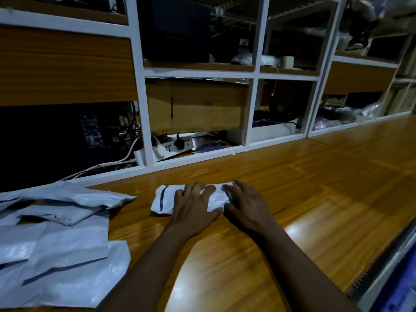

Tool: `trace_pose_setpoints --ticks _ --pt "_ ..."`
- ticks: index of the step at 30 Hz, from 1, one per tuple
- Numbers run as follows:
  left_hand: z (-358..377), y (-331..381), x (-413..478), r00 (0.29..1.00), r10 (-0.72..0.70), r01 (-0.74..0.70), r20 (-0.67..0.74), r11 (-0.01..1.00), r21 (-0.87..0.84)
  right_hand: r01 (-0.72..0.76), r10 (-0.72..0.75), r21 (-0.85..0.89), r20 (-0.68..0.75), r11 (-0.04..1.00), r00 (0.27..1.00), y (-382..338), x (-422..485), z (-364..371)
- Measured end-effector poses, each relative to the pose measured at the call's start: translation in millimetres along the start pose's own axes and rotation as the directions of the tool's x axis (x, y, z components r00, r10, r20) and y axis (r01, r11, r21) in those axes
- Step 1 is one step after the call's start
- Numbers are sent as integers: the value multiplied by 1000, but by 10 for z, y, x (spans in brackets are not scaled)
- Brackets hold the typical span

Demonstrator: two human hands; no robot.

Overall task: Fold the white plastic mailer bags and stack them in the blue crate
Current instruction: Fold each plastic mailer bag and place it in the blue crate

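A folded white plastic mailer bag (162, 200) with a dark strip lies on the wooden table (292, 199) in the middle of the view. My left hand (194, 206) lies flat on its middle, fingers spread and pressing down. My right hand (244, 203) presses on the bag's right end, fingers straight. Most of the bag is hidden beneath both hands. A loose pile of unfolded white mailer bags (58, 239) covers the table at the left. A blue edge, perhaps the crate (403, 287), shows at the bottom right corner.
A white-framed shelf unit (251, 109) with wooden panels stands along the table's far edge. It holds a cardboard box (195, 104), a power strip (177, 145) with cables, and assorted clutter. Bare wood stretches to the right of my hands.
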State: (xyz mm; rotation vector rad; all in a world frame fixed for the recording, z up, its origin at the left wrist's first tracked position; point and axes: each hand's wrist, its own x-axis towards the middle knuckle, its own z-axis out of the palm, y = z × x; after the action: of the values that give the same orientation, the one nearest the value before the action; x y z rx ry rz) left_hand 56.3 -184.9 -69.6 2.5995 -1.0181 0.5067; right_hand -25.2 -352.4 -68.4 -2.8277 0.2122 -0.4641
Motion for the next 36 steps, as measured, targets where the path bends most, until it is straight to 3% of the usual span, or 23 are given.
trace_pose_setpoints --ticks 2,4,6,9,12,19,22,25,29,36 --pt "-33 -113 -1 998 -19 20 -52 999 35 27 -26 -52 29 998 999 -18 20 -1" --pt "-59 -176 0 986 -127 139 -108 984 111 14 -13 -58 15 998 1000 -28 30 11" --pt "-46 -185 -33 982 -177 186 -72 969 161 -27 25 -57 -34 998 999 -21 29 26" --pt "3 -120 -70 987 -156 147 44 975 164 -48 34 -85 -158 995 987 1 9 60" --pt "-23 -30 -45 995 -98 95 11 985 142 2 -39 -168 -212 986 976 22 14 78" --pt "-20 -47 45 996 -60 70 -61 984 165 10 -26 -235 -64 972 998 -65 83 62" --pt "35 -149 45 999 -15 7 48 985 170 81 -54 -342 88 936 995 -11 85 45" --pt "93 -287 39 991 7 -17 137 997 71 149 -94 -374 161 915 982 38 64 -19" --pt "102 -374 86 980 18 -16 197 1000 -13 190 -144 -351 153 917 978 87 60 -11" --pt "-1 -147 101 998 47 -52 39 990 135 32 11 -417 100 909 995 197 14 88"
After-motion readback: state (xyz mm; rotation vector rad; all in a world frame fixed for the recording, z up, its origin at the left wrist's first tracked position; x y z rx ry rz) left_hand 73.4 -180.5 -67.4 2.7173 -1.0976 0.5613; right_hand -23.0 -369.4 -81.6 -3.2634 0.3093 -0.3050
